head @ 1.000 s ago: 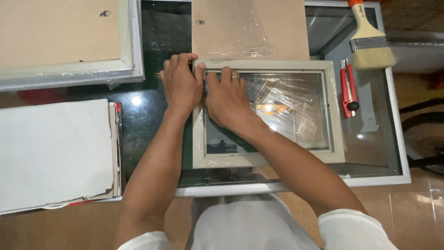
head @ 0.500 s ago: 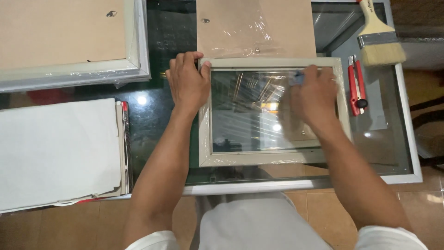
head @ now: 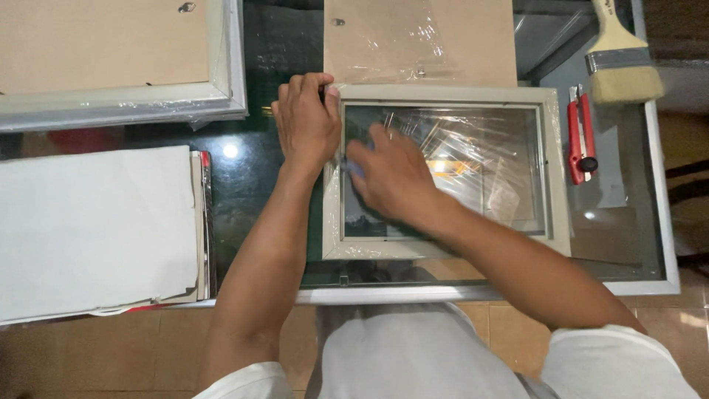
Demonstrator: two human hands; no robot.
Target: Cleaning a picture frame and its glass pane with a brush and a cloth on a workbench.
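Observation:
A pale wooden picture frame [head: 554, 177] with a glass pane lies flat on a dark glass table [head: 251, 185]. My left hand [head: 304, 122] presses down on the frame's top left corner. Over the left part of the pane, my right hand [head: 390, 177] rests flat with a small bluish cloth under its fingers. Crinkled clear plastic wrap [head: 480, 166] shows on or under the glass to the right of that hand.
A brown backing board [head: 443, 44] lies behind the frame. A red utility knife [head: 580, 140] and a wide paintbrush [head: 619, 55] sit at the right. A second frame, back side up [head: 111, 59], is at the far left, and white sheets [head: 96, 229] are stacked below it.
My right hand swept from the left of the pane to its right side, then back to the left. My left hand stayed on the top left corner.

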